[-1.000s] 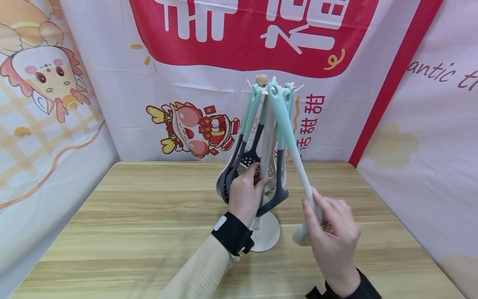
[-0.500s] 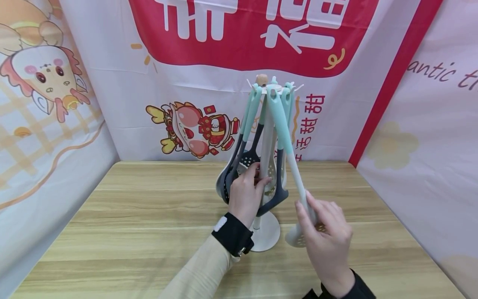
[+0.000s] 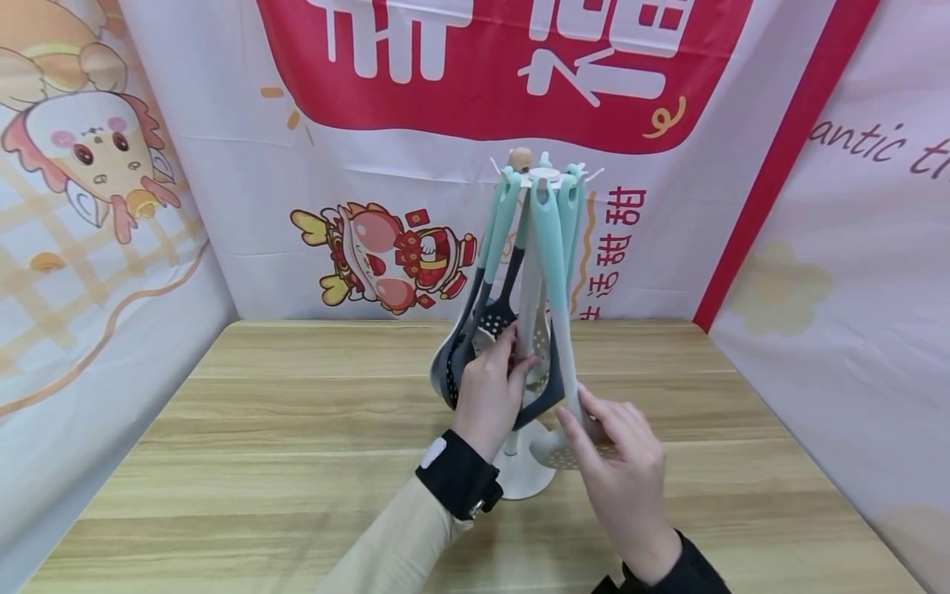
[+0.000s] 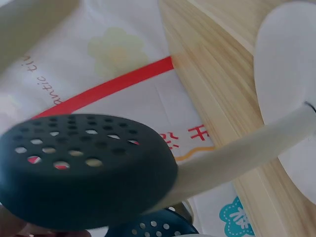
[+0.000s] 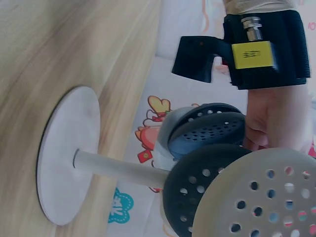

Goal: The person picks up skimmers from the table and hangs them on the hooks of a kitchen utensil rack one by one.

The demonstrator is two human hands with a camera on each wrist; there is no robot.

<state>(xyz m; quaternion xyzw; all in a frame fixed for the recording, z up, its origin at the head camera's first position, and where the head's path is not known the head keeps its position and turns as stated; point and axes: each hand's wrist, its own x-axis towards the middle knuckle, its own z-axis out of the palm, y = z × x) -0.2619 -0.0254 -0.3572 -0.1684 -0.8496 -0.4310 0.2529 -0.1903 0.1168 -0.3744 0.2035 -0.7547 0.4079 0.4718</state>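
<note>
A utensil rack [image 3: 530, 280] stands upright, with several mint-handled kitchen tools hanging around its pole. My left hand [image 3: 488, 400] grips the pole at mid-height, among the hanging tools. With my right hand [image 3: 623, 466] I pinch the pale grey shaft of a skimmer [image 3: 551, 239] just above its head. Its mint handle's top hole sits at a front hook of the rack. In the right wrist view the perforated pale skimmer head [image 5: 217, 207] overlaps a dark skimmer [image 5: 173, 170]. That dark head [image 4: 89, 197] fills the lower left of the left wrist view.
The rack's round white base [image 3: 523, 483] rests on the wood-grain table [image 3: 297, 462]. Dark ladle-like tools [image 3: 451, 363] hang on the rack's left side. Printed cloth [image 3: 371, 165] rises behind the table and at both sides.
My right hand has moved left with the skimmer, bringing its tilted shaft to hang more nearly straight beside the pole. The left hand has stayed on the pole.
</note>
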